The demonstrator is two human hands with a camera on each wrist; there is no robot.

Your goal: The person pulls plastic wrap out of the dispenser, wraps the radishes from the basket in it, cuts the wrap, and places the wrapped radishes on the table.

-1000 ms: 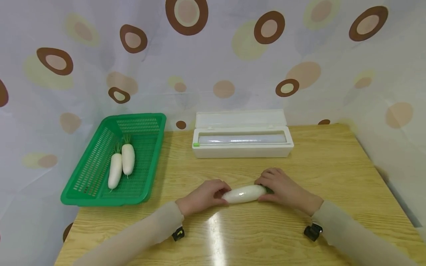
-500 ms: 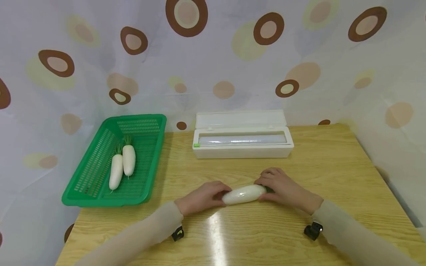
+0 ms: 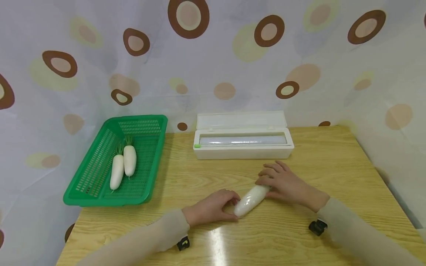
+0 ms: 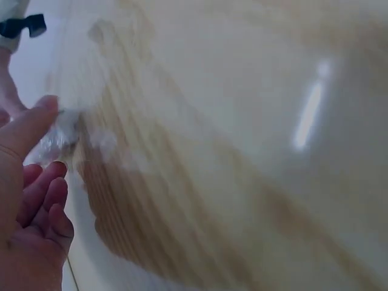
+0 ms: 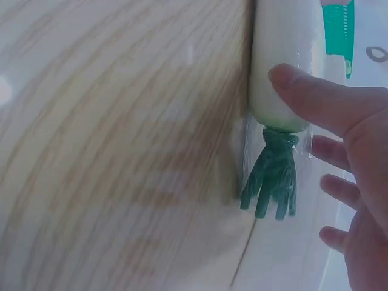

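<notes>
- White wrapped radish [image 3: 251, 201] is lying slanted on the counter [image 3: 186, 170], in front of the film box [image 3: 244, 152]; two bare radishes [image 3: 117, 171] are sitting in the green basket [image 3: 104, 202].
- Left hand [image 3: 216, 208] is loosely pinching the tip end, fingers half curled, with crumpled film [image 4: 57, 136] showing by the thumb.
- Right hand [image 3: 289, 188] is lightly holding the other end, thumb resting just above the green leaves [image 5: 273, 176], the outer fingers sitting spread and free.
- Handling-wise, I'm guessing it's feeling stiff and fairly hefty — but that shiny film is probably making it slick and rolly.
- I'd be gripping the thick body — leaves and thin tip are looking like the fragile bits.
</notes>
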